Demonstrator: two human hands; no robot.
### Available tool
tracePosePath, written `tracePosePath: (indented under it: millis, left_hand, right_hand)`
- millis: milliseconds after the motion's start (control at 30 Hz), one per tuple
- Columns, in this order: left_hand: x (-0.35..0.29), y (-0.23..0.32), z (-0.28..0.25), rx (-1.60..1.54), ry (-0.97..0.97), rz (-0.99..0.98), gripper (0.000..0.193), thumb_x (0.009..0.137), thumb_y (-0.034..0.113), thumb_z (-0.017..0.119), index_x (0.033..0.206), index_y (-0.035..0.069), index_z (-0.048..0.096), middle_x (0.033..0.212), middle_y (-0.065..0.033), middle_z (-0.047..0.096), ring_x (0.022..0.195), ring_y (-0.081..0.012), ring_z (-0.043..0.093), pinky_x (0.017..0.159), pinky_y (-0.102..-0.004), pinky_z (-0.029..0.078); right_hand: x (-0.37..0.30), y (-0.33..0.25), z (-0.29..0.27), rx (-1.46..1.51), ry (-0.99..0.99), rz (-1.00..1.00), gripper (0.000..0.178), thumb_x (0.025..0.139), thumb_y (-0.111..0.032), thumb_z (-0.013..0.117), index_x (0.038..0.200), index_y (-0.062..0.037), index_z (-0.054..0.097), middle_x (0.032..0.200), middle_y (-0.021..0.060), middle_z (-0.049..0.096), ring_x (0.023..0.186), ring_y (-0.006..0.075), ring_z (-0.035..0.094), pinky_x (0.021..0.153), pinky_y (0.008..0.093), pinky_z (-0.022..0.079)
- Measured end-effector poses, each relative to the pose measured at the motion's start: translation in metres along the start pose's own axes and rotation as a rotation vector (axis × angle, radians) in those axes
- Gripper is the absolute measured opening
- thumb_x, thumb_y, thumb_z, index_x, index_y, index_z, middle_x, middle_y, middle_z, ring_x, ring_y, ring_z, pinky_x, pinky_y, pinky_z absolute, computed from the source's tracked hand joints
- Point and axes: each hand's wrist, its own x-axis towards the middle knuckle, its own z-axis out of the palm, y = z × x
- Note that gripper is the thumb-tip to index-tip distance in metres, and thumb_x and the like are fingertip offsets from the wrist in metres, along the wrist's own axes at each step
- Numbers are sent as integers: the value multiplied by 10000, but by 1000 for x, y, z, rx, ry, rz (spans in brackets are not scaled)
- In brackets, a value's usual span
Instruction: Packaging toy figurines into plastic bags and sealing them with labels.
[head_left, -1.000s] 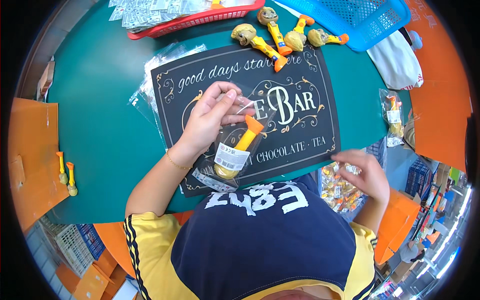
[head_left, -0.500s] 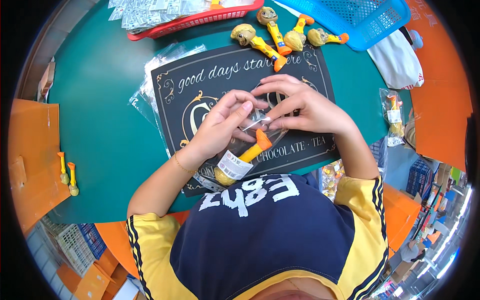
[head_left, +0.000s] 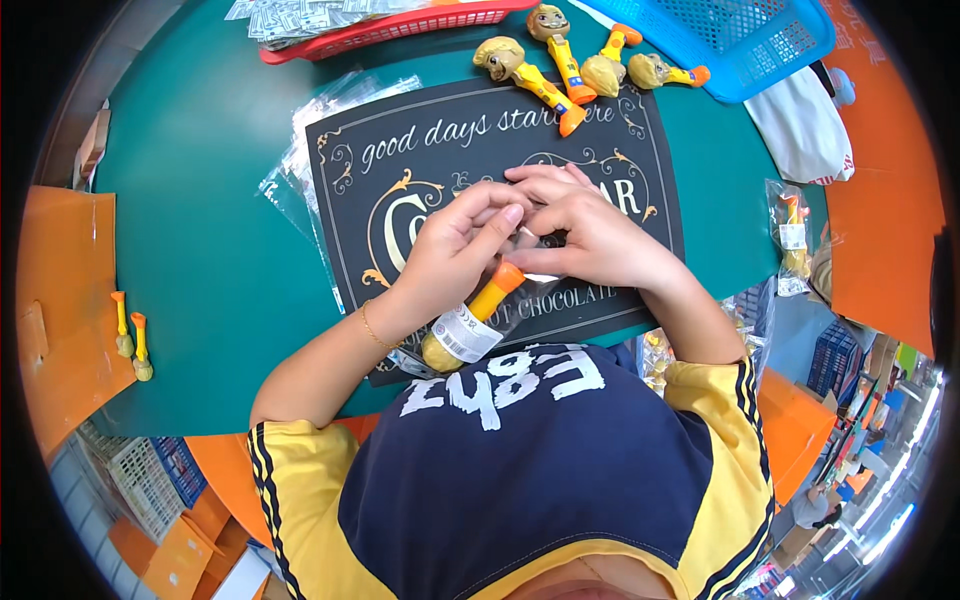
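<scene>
A clear plastic bag (head_left: 521, 303) lies at my chest, over the near edge of a black printed mat. Inside it is a toy figure (head_left: 495, 292) with a yellow body, an orange end and a golden head, partly covered by a white label. My left hand (head_left: 468, 235) is closed, thumb and fingers pinching the bag's upper end. From the other side my right hand (head_left: 590, 232) grips that same end, its fingers bent inward against the left ones. The fingertips and the bag's mouth partly hide each other.
Several loose toy figures (head_left: 530, 85) lie beyond the mat (head_left: 410, 140). A red basket (head_left: 400, 28) of labelled bags and a blue basket (head_left: 720, 50) stand at the far side. Flat bags (head_left: 300, 185) lie left; a bagged figure (head_left: 793, 238) lies right. Two figures (head_left: 140, 345) are at the left edge.
My hands have drawn closer together at the bag's upper end. The right fingers are more bent and lower. The bagged figure has tilted slightly and shifted a little left.
</scene>
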Motion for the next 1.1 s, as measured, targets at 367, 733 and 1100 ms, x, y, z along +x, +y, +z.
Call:
tracePosePath:
  millis: [367, 733, 1100]
  left_hand:
    - [-1, -1, -10, 36, 162, 127, 181, 1010, 161, 461, 1135, 39, 509, 851, -59, 669, 535, -16, 548, 468, -153, 411]
    - [-5, -2, -12, 398, 251, 343, 174, 1002, 126, 475, 1148, 37, 505, 846, -67, 663, 601, -55, 583, 519, -195, 443]
    - [2, 24, -26, 11, 50, -179, 246, 938, 171, 610, 1124, 10, 620, 822, -15, 626, 591, -28, 526, 494, -159, 398]
  right_hand:
    - [-38, -6, 24, 1068, 479, 354, 303, 931, -104, 569, 1202, -30, 456, 1103, 123, 594, 866, 181, 653, 739, 260, 520]
    - [-35, -24, 59, 1022, 472, 126, 57, 945, -37, 560, 893, -18, 545, 958, 67, 568, 863, 133, 582, 792, 264, 473]
    - [-29, -16, 62, 1032, 532, 15, 36, 962, -32, 518, 927, -33, 523, 1142, 122, 556, 1059, 170, 574, 939, 327, 452]
